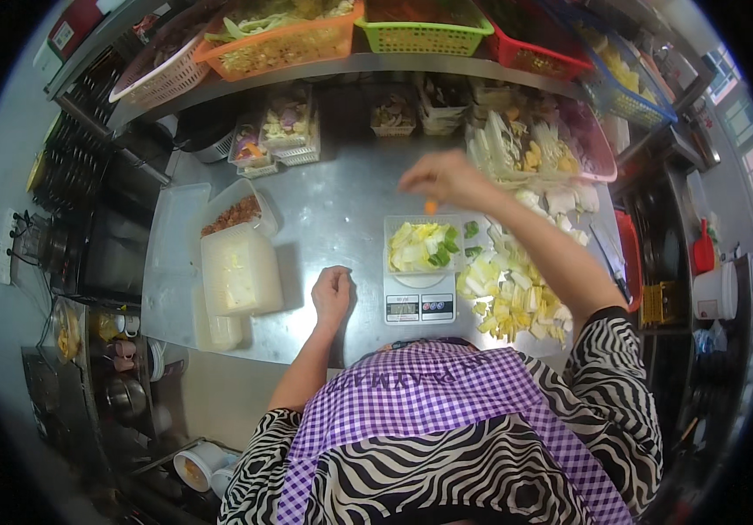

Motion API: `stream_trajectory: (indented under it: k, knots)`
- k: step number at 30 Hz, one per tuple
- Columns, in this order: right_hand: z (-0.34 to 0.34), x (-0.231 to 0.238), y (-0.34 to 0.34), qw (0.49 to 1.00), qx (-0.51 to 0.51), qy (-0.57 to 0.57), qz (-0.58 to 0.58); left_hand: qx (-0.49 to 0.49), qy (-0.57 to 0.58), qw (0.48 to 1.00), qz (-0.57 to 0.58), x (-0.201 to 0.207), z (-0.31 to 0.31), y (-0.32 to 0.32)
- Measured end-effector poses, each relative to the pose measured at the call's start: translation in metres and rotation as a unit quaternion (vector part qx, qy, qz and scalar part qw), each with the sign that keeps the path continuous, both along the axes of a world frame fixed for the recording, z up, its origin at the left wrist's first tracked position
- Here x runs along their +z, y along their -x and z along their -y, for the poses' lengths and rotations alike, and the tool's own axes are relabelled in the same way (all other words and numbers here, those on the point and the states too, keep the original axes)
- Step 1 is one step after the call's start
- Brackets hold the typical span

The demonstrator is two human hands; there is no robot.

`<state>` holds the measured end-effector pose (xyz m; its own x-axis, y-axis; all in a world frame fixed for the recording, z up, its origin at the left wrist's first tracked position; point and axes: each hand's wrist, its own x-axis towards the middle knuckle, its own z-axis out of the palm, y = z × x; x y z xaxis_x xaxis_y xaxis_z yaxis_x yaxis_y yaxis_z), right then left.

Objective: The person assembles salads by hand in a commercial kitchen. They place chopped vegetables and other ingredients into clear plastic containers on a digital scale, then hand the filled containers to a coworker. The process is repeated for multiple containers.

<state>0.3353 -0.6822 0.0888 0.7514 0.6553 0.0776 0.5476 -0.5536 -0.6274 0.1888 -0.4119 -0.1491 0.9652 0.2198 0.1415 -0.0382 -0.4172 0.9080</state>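
Note:
My right hand (451,179) is raised over the far side of a digital kitchen scale (418,306), its fingers bent together. An orange carrot piece (431,206) shows at the underside of that hand. On the scale sits a clear plastic container (387,247) with chopped pale cabbage (411,248) and some green pepper pieces (443,254). My left hand (333,293) rests on the steel table left of the scale, fingers curled in and nothing visible in them. Right of the scale, under my right forearm, spreads a loose heap of cut cabbage (521,302), with a few green pieces (472,229) near the container.
Stacked empty-looking plastic containers (241,271) stand on the left, beside a tub of reddish-brown meat (235,214). Small filled baskets (287,127) line the table's back. A knife (611,262) lies near the right edge. Overhead, a shelf (333,74) carries colourful vegetable baskets (425,35).

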Motion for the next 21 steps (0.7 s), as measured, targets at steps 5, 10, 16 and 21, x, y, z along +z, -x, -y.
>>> stream_trajectory:
  k: [5, 10, 16, 21]
  knots:
    - [0.024, -0.059, 0.021, 0.996, -0.084, -0.017, 0.012, -0.005, 0.012, 1.0, 0.007, -0.011, -0.004, -0.004]
    - [0.096, -0.112, 0.023, 0.963, -0.211, 0.163, -0.042, -0.03, 0.054, 0.998, -0.011, -0.016, -0.008, -0.008]
    - [0.11, -0.19, 0.065, 0.98, -0.124, 0.14, 0.071, -0.018, 0.139, 0.989, -0.047, 0.011, -0.007, -0.015]
    - [0.123, -0.228, 0.057, 0.991, -0.123, 0.033, 0.042, -0.012, 0.16, 0.987, -0.033, 0.092, -0.002, -0.048]
